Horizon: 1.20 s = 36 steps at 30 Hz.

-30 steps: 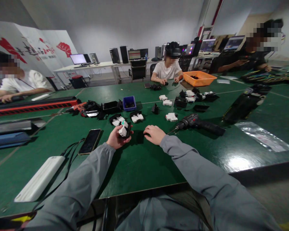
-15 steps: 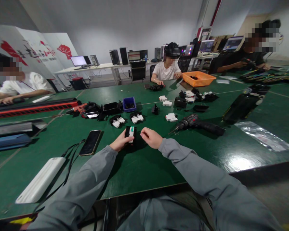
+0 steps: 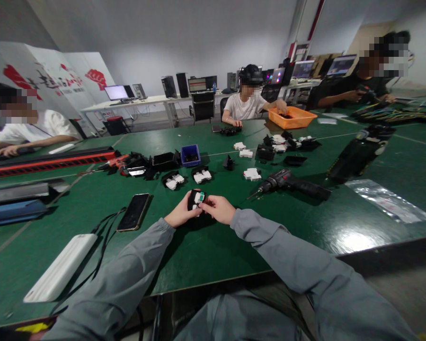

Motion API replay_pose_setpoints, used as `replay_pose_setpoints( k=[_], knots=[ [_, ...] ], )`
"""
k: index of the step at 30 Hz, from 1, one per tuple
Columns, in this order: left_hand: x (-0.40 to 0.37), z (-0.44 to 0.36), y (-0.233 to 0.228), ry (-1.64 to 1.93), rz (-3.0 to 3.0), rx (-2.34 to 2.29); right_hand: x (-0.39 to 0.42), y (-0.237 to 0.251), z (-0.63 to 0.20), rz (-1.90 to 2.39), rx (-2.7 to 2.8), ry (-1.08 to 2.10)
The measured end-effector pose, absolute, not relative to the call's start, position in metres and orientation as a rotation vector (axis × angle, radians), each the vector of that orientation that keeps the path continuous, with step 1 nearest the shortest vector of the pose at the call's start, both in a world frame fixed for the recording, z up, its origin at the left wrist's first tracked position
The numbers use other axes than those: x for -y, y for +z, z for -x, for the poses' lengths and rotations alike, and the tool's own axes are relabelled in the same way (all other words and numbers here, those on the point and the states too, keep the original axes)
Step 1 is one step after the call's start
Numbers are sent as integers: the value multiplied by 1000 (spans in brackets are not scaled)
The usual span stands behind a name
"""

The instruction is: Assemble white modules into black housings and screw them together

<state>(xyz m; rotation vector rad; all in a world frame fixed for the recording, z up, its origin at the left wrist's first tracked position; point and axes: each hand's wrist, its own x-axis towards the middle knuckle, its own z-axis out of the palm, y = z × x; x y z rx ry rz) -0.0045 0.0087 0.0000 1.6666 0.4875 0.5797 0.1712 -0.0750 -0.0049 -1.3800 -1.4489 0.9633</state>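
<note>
My left hand (image 3: pixel 181 211) grips a small black case with a white and green insert (image 3: pixel 198 198), held just above the table. My right hand (image 3: pixel 218 208) is closed in a pinch, its fingertips touching the right side of this case. Whatever those fingertips hold, if anything, is too small to make out. Just beyond my hands lie two similar black cases with white blocks (image 3: pixel 202 174) in them. A white block (image 3: pixel 252 174) lies farther right, close to a black cordless drill (image 3: pixel 294 184).
A phone (image 3: pixel 134 211) and a white power bank (image 3: pixel 62 267) with a black cable are on the left. A blue bin (image 3: pixel 190 155) stands beyond the cases, and an orange basket (image 3: pixel 294 121) at the far side by a co-worker. A clear plastic bag (image 3: pixel 390 201) lies right.
My right hand has moved left onto the case. The case in my left hand has been turned and tilted. Across the table, a co-worker's hand has reached into the orange basket.
</note>
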Motion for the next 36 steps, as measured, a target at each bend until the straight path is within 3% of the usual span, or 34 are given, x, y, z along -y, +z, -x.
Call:
replay_pose_setpoints(
  k=[5, 27, 36],
  knots=[
    [-4, 4, 6, 591, -1661, -489, 77, 0, -172, 1412, 1483, 1081],
    [-3, 5, 7, 537, -1614, -482, 79, 5, -170, 1425, 1424, 1050],
    [-4, 5, 5, 549, -1629, -461, 80, 1, -170, 1404, 1533, 786]
  ],
)
